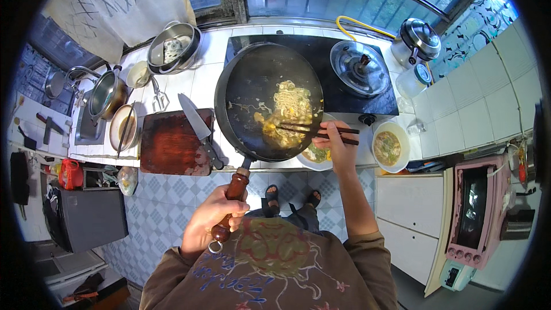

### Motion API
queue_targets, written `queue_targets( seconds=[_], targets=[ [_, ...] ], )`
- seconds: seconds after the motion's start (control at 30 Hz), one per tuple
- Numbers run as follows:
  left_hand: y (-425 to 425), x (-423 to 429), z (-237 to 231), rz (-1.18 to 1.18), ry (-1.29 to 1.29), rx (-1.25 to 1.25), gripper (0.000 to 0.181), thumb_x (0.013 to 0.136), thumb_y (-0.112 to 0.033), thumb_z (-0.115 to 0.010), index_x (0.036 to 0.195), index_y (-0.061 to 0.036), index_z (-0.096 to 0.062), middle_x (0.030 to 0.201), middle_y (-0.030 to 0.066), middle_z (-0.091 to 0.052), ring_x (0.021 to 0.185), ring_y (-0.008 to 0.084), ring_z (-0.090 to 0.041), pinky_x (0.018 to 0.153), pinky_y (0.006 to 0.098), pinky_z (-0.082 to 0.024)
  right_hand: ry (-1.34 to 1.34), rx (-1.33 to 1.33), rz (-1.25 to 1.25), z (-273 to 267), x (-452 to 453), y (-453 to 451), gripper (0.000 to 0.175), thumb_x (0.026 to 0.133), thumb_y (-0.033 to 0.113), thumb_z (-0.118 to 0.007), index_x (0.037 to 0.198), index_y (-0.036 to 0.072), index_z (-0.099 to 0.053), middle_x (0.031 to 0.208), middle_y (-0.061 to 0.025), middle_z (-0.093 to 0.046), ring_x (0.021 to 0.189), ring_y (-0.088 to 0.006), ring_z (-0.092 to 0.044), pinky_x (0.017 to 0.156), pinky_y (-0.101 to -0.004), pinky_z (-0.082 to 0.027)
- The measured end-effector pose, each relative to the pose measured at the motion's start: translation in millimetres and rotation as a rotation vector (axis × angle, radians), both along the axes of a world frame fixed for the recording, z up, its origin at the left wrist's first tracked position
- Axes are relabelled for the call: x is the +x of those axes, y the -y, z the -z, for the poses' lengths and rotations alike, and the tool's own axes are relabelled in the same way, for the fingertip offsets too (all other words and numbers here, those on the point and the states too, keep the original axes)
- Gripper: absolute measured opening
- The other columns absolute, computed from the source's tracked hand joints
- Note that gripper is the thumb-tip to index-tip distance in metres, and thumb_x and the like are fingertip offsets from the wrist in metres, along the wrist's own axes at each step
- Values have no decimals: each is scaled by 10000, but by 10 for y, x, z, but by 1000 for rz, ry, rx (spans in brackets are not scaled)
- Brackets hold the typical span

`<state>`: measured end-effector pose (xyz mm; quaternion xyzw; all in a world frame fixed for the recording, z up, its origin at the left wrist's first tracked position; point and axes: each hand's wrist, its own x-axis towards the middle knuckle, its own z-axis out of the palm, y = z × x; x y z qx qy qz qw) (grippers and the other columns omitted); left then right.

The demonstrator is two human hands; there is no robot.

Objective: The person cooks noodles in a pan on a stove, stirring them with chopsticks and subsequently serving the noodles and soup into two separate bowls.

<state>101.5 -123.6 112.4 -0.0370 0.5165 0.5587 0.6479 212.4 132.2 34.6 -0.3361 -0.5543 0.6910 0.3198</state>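
My left hand (219, 211) is closed around the turned wooden handle (236, 187) of a dark wok (245, 77). My right hand (338, 144) holds dark chopsticks (351, 135), whose tips reach into noodles with egg (290, 114) on the wok's right side. The wok is tilted, its inside facing me. Partly under its right rim and behind my right wrist is a white bowl (316, 166) with greens and egg. Another white bowl (405, 153) of soup with greens stands farther right.
A wooden cutting board (172, 137) with a kitchen knife (196, 120) across its corner lies left of the wok. A lidded pan (361, 73) sits on the black cooktop (385, 105). A kettle (419, 38) and jar (413, 82) stand right; a sink (88, 133) is at left.
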Motion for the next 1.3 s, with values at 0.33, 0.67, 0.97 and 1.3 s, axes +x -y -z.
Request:
queue_targets(
  seconds=[0.33, 0.67, 0.97, 1.3],
  targets=[
    [77, -12, -19, -2, 127, 85, 220, 727, -6, -598, 797, -70, -400, 573, -12, -413, 401, 65, -388, 360, 211, -327, -55, 182, 77, -500, 80, -31, 185, 884, 137, -520, 905, -36, -581, 771, -127, -609, 596, -163, -629, 533, -224, -520],
    [113, -6, 39, 18, 166, 106, 199, 735, -9, -582, 802, -68, -404, 566, -16, -400, 404, 66, -385, 366, 211, -327, 118, 327, -66, -642, 265, 186, 158, 884, 136, -520, 879, -6, -588, 718, -69, -589, 565, -101, -605, 500, -187, -479],
    [100, 2, 17, 34, 170, 101, 197, 731, -9, -584, 802, -66, -409, 568, -12, -404, 403, 68, -382, 363, 211, -325, -106, 301, 146, -288, -243, -145, 146, 871, 123, -534, 884, -8, -597, 815, -47, -622, 641, -120, -626, 580, -195, -481],
    [92, -38, 81, 38, 216, 116, 203, 733, -7, -584, 781, -68, -396, 557, -10, -401, 400, 73, -378, 359, 219, -322, 294, 273, 161, -626, -174, -127, 241, 838, 216, -598, 813, -23, -603, 669, -85, -595, 488, -126, -591, 430, -203, -476]
  ],
)
